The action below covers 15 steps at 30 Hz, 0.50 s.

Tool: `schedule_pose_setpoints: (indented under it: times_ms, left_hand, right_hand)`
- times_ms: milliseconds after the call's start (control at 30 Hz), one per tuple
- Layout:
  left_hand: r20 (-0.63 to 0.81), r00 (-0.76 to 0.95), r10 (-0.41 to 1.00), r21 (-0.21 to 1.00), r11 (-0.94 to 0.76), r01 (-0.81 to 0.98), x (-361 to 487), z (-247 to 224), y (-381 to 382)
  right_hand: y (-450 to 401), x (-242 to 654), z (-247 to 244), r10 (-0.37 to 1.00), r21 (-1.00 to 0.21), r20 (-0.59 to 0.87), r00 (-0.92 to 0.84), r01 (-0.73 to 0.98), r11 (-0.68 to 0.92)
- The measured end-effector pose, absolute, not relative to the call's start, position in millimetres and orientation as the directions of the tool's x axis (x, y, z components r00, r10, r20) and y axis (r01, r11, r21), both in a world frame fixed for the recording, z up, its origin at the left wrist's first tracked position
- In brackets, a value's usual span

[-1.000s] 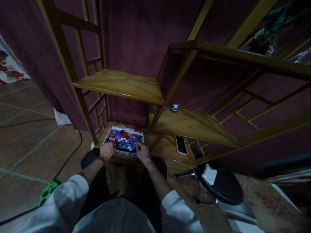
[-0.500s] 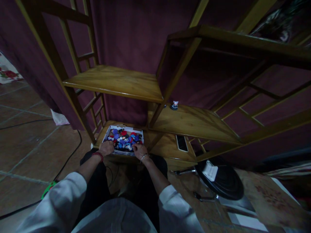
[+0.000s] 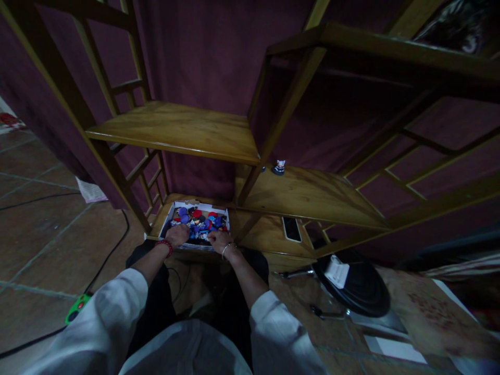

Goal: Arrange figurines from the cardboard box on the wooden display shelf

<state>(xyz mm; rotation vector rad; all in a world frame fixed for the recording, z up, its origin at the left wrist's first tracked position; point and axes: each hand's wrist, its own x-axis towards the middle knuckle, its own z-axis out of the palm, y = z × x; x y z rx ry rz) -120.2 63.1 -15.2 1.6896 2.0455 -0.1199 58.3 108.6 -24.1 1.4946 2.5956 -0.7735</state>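
A shallow white box (image 3: 171, 212) stands on the low wooden shelf, full of small blue, red and white figures (image 3: 201, 221). Over its front left part is my left hand (image 3: 178, 235), fingers curled down among the figures; what they hold, if anything, is hidden. My right hand (image 3: 219, 241) reaches over the front right edge, its fingertips pinched at the figures, too small to make out what is between them. One small figure (image 3: 278, 167) stands upright on the middle shelf, right of the post.
A phone (image 3: 291, 229) lies on the low shelf to the right. The upper left shelf (image 3: 175, 129) and slanted posts rise around the box. On the floor are a black round seat (image 3: 357, 284), a cable and a green power strip (image 3: 78, 307).
My left hand has moved right and slightly up, further over the box. My right hand has shifted slightly left. The view has shifted a little.
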Motion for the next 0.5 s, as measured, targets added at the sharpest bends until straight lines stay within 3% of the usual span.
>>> schedule_pose_setpoints:
  times_ms: [500]
  left_hand:
    - [-0.412, -0.212, 0.886, 0.245, 0.332, 0.911, -86.1, -17.2, 71.8]
  right_hand:
    - [114.8, 48.3, -30.7, 0.803, -0.401, -0.306, -0.511, 0.834, 0.378]
